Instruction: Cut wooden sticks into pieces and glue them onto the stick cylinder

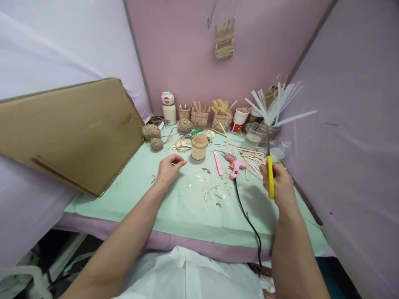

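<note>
My right hand (280, 182) is closed around a yellow-handled tool (270, 176), probably scissors, whose metal end points up toward a cup of white glue sticks (274, 108). My left hand (170, 168) rests on the green table cover (187, 207) with its fingers curled, pinching what looks like a small stick piece. A small round wooden stick holder (199, 147) stands just beyond the left hand. A pink glue gun (233, 166) lies between my hands, its black cord (249, 224) running back toward me. A pink cutter (218, 164) lies beside it.
A large cardboard sheet (71, 128) leans at the left. Twine balls (151, 132), a white jar (168, 109), baskets of sticks (222, 116) and a paper cup (239, 119) line the back. Loose sticks (252, 158) and wood scraps litter the table. A stick craft (224, 41) hangs on the wall.
</note>
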Available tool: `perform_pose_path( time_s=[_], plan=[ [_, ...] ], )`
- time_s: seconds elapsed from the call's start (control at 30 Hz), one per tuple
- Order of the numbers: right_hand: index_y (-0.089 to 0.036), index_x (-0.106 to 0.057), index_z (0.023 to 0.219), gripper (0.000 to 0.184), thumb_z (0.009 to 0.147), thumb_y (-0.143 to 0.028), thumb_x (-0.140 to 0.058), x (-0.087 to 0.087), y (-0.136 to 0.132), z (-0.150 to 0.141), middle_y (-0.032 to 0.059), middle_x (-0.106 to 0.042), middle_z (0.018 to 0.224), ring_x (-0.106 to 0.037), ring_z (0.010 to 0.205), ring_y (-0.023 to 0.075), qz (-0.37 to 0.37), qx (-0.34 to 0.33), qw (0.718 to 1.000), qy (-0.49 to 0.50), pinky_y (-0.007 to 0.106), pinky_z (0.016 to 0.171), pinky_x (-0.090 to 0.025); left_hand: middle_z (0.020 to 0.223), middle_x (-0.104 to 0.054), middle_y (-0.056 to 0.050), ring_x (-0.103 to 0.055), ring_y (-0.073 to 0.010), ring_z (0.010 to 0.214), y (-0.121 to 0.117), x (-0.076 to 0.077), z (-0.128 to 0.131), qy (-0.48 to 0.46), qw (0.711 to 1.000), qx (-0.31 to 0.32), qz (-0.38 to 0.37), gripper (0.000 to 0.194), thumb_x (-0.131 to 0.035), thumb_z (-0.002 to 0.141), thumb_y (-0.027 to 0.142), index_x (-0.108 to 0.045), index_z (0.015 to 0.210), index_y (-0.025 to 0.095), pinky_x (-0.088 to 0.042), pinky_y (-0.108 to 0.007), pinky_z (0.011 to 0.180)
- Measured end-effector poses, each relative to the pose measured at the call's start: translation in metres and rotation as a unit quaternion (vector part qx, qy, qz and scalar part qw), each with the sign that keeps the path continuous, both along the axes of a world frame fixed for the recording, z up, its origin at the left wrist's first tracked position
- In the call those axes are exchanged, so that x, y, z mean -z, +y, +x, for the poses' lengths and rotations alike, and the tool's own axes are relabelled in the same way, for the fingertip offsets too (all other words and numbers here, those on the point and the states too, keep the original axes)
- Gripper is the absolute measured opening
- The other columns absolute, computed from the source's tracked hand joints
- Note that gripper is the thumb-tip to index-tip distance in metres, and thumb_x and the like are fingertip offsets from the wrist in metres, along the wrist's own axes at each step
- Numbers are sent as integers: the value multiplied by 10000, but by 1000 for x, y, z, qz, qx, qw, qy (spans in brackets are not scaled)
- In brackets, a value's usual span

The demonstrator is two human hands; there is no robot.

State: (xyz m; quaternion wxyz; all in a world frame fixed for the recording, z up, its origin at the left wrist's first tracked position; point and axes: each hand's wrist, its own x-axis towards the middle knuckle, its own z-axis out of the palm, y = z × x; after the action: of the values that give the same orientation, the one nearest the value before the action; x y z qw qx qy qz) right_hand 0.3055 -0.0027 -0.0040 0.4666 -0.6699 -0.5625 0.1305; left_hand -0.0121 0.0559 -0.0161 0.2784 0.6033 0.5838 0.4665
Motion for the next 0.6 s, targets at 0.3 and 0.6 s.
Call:
perform_pose_path(
  time_s=[0.3,0.6],
  plan=[
    [-226,-419,643,376,746,-587,-442,8,-66,20,0,-496,553,-432,475,149,-259,10,928,-267,247,465,-308,866,-662,-37,-576,-134,792,4,16,1,124,985,108,44,315,-402,744,59,-665,877,171,-435,-256,764],
    [-189,-548,747,396,774,-551,-390,16,-81,26,108,-627,722,-584,597,231,-362,36,874,-321,279,458,-356,930,-631,-63,-555,-175,898,1,20,7,230,942,234,70,207,-498,820,211,-681,916,190,-421,-303,826]
  ],
)
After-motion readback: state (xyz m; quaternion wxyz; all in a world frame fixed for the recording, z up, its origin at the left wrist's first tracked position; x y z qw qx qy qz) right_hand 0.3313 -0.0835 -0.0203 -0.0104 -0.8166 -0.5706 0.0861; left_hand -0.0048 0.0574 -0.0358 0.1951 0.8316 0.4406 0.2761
